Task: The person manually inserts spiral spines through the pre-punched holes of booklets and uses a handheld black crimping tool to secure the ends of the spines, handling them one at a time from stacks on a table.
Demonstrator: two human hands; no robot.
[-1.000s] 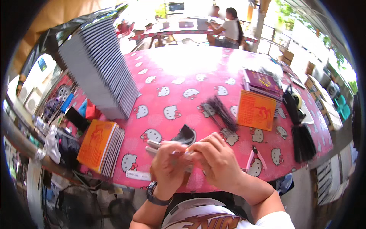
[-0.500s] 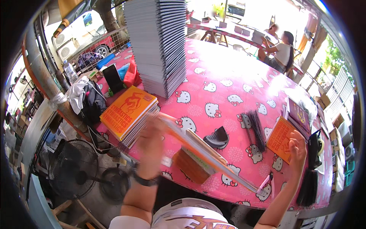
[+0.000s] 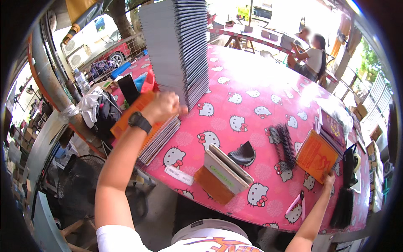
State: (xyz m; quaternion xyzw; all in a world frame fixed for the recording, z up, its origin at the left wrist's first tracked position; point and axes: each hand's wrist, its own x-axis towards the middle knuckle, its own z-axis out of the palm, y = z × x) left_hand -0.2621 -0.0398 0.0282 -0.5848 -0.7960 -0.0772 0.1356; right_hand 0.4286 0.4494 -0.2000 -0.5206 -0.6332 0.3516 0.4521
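Note:
My left hand [image 3: 161, 107] is over a stack of orange-covered spiral notebooks [image 3: 145, 101] at the left. Its fingers are curled closed, and what may be inside them is hidden. The hand and forearm cover much of the top notebook. On the right, my right hand [image 3: 329, 179] pinches the near corner of an orange notebook [image 3: 317, 155], which leans on a purple-covered book [image 3: 331, 128]. Pink-handled scissors or snips [image 3: 296, 206] lie to the left of that hand. Loose black binding coils [image 3: 283, 145] rest further in.
A tall stack of coil-bound books [image 3: 166, 54] stands behind my left hand. A wooden block holder [image 3: 222, 180], a curved black object [image 3: 243, 154] and a paper strip [image 3: 179, 175] are on the pink table cover [image 3: 247, 109]. More black coils [image 3: 343, 208] and a tape dispenser [image 3: 350, 164] stand right.
The blurred, edge-on orange-edged notebook at my left hand no longer spans the table front. That hand has moved up and over the left stack. My right hand has lowered onto the right-hand notebook.

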